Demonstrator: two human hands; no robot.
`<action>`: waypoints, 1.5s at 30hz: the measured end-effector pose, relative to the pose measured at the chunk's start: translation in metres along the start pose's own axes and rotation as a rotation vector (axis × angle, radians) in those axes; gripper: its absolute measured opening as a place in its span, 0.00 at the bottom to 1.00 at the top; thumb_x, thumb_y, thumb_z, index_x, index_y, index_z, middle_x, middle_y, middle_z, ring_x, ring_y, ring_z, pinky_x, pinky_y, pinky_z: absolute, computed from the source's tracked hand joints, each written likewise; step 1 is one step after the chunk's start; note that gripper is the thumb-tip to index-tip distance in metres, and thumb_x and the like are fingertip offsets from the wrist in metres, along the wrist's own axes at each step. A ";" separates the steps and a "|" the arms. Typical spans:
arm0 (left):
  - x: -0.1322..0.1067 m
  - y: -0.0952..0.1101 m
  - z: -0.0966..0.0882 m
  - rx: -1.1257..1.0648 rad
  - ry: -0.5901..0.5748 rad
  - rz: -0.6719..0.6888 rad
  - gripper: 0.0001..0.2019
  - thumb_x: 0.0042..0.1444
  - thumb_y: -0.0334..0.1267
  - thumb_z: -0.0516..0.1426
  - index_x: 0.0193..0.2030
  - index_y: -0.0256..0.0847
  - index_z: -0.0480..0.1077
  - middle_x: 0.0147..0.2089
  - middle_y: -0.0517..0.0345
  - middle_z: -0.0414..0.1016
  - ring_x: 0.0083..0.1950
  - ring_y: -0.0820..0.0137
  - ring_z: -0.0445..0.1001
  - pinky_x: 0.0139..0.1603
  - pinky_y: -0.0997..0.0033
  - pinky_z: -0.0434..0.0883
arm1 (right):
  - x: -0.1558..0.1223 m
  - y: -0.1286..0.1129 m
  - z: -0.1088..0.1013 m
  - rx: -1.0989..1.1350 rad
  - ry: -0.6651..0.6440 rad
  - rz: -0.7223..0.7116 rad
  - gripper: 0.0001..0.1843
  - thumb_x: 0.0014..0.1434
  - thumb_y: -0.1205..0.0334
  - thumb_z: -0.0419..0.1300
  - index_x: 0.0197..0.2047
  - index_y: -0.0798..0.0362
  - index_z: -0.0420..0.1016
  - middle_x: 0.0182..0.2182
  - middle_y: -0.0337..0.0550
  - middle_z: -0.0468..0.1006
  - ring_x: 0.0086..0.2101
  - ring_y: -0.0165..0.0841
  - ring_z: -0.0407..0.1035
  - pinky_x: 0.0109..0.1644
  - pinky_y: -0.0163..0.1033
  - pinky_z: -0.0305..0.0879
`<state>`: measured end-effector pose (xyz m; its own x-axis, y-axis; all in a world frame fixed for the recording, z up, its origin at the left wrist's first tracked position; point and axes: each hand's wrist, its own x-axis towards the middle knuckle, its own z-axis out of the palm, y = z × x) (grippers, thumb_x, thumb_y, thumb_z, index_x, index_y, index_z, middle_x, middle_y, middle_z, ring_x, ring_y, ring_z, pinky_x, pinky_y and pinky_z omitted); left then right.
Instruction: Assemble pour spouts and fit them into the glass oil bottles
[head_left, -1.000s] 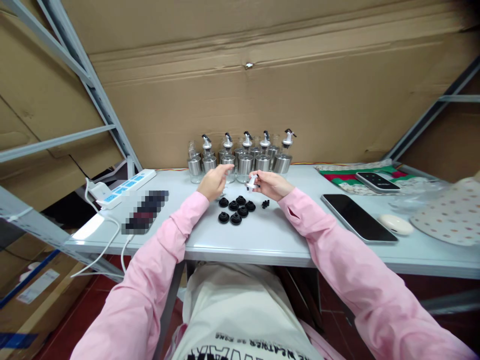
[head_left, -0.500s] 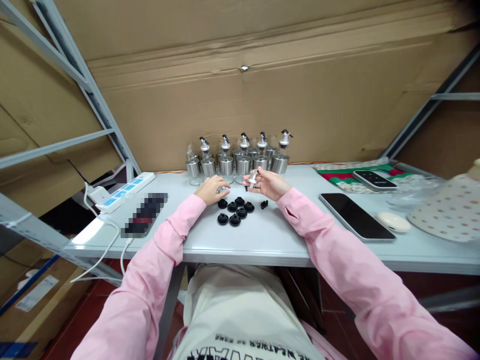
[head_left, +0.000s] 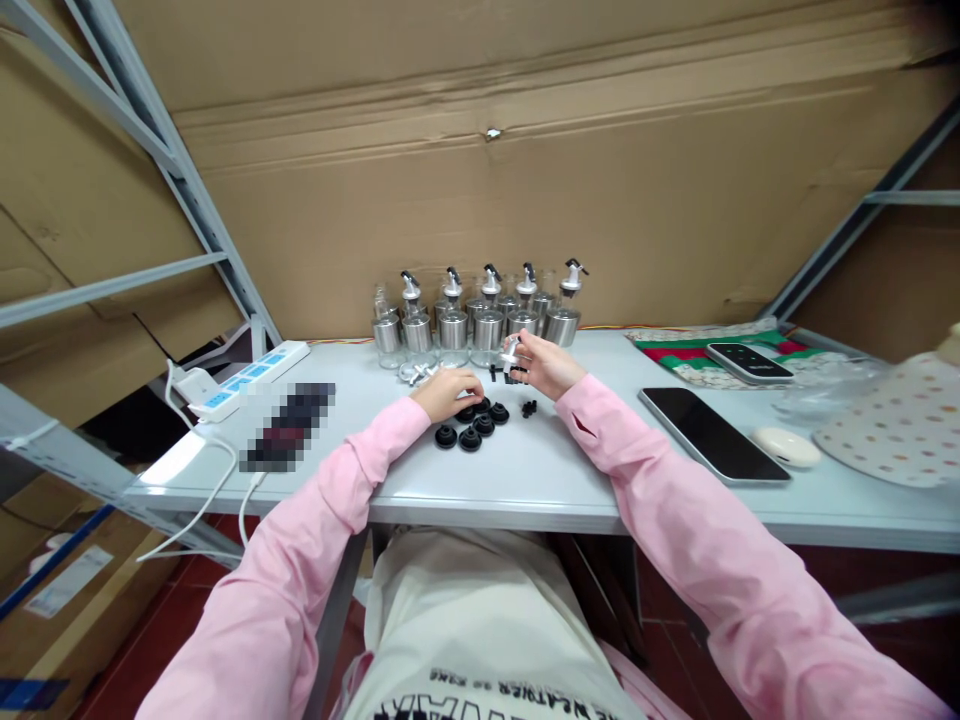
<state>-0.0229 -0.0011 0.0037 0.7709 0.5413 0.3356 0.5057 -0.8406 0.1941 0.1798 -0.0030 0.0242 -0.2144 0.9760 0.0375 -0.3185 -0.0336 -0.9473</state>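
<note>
My right hand (head_left: 553,366) pinches a white pourer spout (head_left: 511,352) between thumb and fingers, above the table. My left hand (head_left: 451,394) reaches down over the group of black ribbed stoppers (head_left: 484,426), fingers bent together, fingertips on a black stopper (head_left: 482,402) at the back of the group. The hand partly covers the stoppers on the left. Small black parts (head_left: 529,408) lie right of the group, and another small black piece (head_left: 493,373) lies near my right fingertips. Behind my left hand are several white and clear spout parts (head_left: 420,373).
Glass bottles with steel sleeves (head_left: 453,330) stand in rows at the back, several topped with pourers. A power strip (head_left: 255,380) and a blurred phone (head_left: 289,428) lie left. On the right are a black-screened phone (head_left: 712,432), a white oval case (head_left: 786,446) and a dotted cover (head_left: 892,420).
My left hand has moved right and toward me, from the spout parts to the black stoppers, uncovering the spout parts. My right hand still holds the pourer spout, shifted slightly.
</note>
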 end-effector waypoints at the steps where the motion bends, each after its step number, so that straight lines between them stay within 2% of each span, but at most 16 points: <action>1: 0.000 0.000 0.001 -0.033 0.018 0.006 0.05 0.56 0.33 0.54 0.34 0.37 0.71 0.36 0.55 0.73 0.38 0.72 0.71 0.42 0.72 0.67 | 0.000 0.000 0.000 0.007 0.008 0.003 0.11 0.55 0.51 0.59 0.33 0.51 0.70 0.25 0.36 0.70 0.28 0.27 0.67 0.28 0.31 0.61; 5: 0.002 0.003 0.002 -0.124 0.060 -0.002 0.01 0.51 0.31 0.58 0.32 0.36 0.70 0.32 0.58 0.73 0.34 0.74 0.72 0.38 0.75 0.68 | 0.001 0.002 0.001 0.035 0.027 0.013 0.10 0.55 0.54 0.59 0.33 0.51 0.70 0.27 0.38 0.73 0.29 0.28 0.70 0.29 0.32 0.63; 12: 0.000 0.007 0.002 -0.073 0.121 0.043 0.07 0.50 0.25 0.55 0.36 0.37 0.69 0.33 0.58 0.73 0.35 0.74 0.72 0.40 0.74 0.69 | 0.006 0.005 -0.004 0.061 0.079 0.034 0.11 0.57 0.56 0.58 0.28 0.54 0.68 0.25 0.41 0.75 0.30 0.32 0.74 0.31 0.34 0.68; 14: -0.001 0.007 0.001 -0.056 0.189 0.072 0.07 0.51 0.26 0.54 0.37 0.36 0.69 0.34 0.57 0.72 0.36 0.73 0.72 0.41 0.73 0.69 | 0.007 0.006 -0.005 0.048 0.078 0.031 0.11 0.58 0.57 0.57 0.28 0.55 0.67 0.25 0.42 0.75 0.29 0.32 0.74 0.34 0.36 0.69; 19: -0.001 0.012 -0.001 -0.017 0.450 0.138 0.06 0.55 0.29 0.51 0.38 0.37 0.68 0.36 0.54 0.71 0.39 0.71 0.70 0.43 0.70 0.69 | 0.005 0.007 -0.003 0.057 0.044 0.096 0.11 0.60 0.61 0.54 0.28 0.56 0.69 0.24 0.44 0.76 0.27 0.31 0.74 0.36 0.37 0.71; 21: 0.000 0.014 -0.001 0.004 0.496 0.160 0.06 0.56 0.30 0.51 0.37 0.37 0.68 0.36 0.53 0.70 0.39 0.71 0.70 0.43 0.69 0.69 | 0.003 0.008 -0.001 0.064 -0.009 0.107 0.11 0.61 0.61 0.53 0.29 0.56 0.70 0.25 0.44 0.76 0.27 0.30 0.74 0.36 0.37 0.71; 25: 0.000 0.016 -0.001 0.035 0.504 0.170 0.06 0.57 0.31 0.50 0.36 0.38 0.68 0.35 0.53 0.70 0.39 0.71 0.70 0.42 0.69 0.70 | 0.002 0.008 0.001 0.057 -0.077 0.085 0.11 0.61 0.60 0.54 0.30 0.56 0.71 0.26 0.44 0.77 0.26 0.29 0.73 0.38 0.37 0.71; 31: 0.000 0.017 -0.003 0.063 0.616 0.204 0.06 0.57 0.30 0.50 0.37 0.38 0.68 0.36 0.53 0.70 0.39 0.72 0.69 0.41 0.70 0.70 | -0.001 0.003 0.005 0.101 0.013 0.024 0.12 0.61 0.61 0.52 0.29 0.55 0.70 0.25 0.42 0.76 0.28 0.30 0.74 0.44 0.41 0.71; 34: 0.000 0.019 -0.004 0.068 0.617 0.185 0.06 0.57 0.31 0.49 0.37 0.38 0.68 0.36 0.53 0.70 0.39 0.72 0.69 0.41 0.70 0.70 | -0.001 0.003 0.006 0.140 0.044 -0.017 0.13 0.62 0.60 0.51 0.28 0.55 0.68 0.25 0.42 0.76 0.29 0.30 0.74 0.46 0.42 0.70; 40: -0.001 0.022 -0.003 0.079 0.582 0.187 0.06 0.57 0.31 0.50 0.36 0.39 0.67 0.35 0.54 0.69 0.38 0.71 0.69 0.40 0.69 0.70 | 0.001 0.005 0.004 0.109 -0.020 0.037 0.11 0.61 0.60 0.52 0.30 0.55 0.69 0.26 0.41 0.77 0.28 0.29 0.74 0.44 0.41 0.70; 45: -0.001 0.022 -0.003 0.095 0.610 0.204 0.06 0.58 0.30 0.49 0.36 0.39 0.67 0.34 0.54 0.69 0.38 0.71 0.68 0.40 0.69 0.69 | 0.000 0.005 0.004 0.110 -0.049 0.039 0.10 0.60 0.60 0.54 0.30 0.55 0.70 0.27 0.43 0.77 0.29 0.30 0.74 0.42 0.42 0.71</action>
<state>-0.0140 -0.0205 0.0104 0.5112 0.2388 0.8256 0.4260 -0.9047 -0.0021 0.1740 -0.0039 0.0204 -0.2725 0.9620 0.0193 -0.4075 -0.0972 -0.9080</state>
